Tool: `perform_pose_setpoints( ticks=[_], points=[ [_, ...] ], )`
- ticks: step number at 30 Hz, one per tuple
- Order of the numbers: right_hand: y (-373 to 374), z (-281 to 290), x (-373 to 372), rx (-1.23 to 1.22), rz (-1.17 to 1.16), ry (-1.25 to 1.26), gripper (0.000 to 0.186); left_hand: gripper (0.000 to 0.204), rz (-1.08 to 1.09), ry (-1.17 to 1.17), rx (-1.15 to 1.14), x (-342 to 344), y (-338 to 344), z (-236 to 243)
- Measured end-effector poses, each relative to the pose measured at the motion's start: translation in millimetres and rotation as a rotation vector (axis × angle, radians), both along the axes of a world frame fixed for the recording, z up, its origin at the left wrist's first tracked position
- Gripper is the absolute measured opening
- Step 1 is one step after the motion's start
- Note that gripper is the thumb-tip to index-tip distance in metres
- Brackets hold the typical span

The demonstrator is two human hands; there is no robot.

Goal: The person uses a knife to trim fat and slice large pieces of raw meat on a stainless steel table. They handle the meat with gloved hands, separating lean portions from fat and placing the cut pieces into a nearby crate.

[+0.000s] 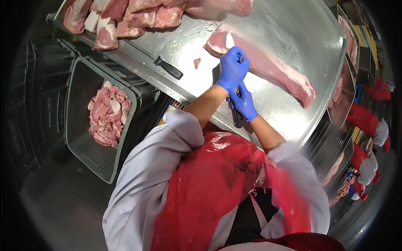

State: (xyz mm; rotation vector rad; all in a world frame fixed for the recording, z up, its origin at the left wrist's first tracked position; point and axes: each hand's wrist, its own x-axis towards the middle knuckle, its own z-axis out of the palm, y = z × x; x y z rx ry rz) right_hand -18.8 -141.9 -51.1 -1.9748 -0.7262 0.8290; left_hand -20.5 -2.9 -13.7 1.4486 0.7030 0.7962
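Note:
My left hand point(233, 69), in a blue glove, is closed over the work table with the bright blade of a knife point(229, 40) sticking out past its fingers. Just nearer to me, my right hand point(245, 103), gloved too, closes around a black handle point(238, 120). Blade and handle lie roughly in line; my left hand hides the stretch between them, so I cannot tell for sure that they are one knife. Beyond my hands a long pale pink meat loin point(268, 60) lies slantwise, its far left end by the blade tip. A small meat scrap point(197, 63) lies left of my hands.
A sharpening steel with a black handle point(168, 67) lies along the left of the metal table point(184, 46). Big meat cuts point(142, 16) are piled at the far left. Below stands a grey crate point(77, 121) holding meat trimmings point(109, 113). Co-workers in red point(362, 119) are at the right.

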Motion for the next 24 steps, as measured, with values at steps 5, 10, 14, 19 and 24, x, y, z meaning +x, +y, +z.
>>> perform_pose_setpoints(
  ticks=[5, 10, 14, 19, 24],
  points=[
    [13, -134, 51, 0.345, -0.113, 0.616, 0.045, 0.004, 0.017, -0.083, 0.176, 9, -15, 18],
    [17, -37, -22, 0.179, 0.070, -0.138, 0.040, 0.005, -0.051, -0.141, -0.037, -4, -2, 25],
    [69, -27, 15, 0.109, 0.091, 0.069, 0.052, 0.007, -0.115, -0.219, 0.025, -20, -21, 53],
    [78, 32, -10, -0.020, 0.232, 0.209, 0.067, 0.022, -0.185, -0.309, -0.147, -114, 37, 120],
    [-75, 69, 11, 0.099, -0.087, 0.347, 0.075, 0.022, 0.289, -0.038, -0.045, -310, 149, 184]
  ],
)
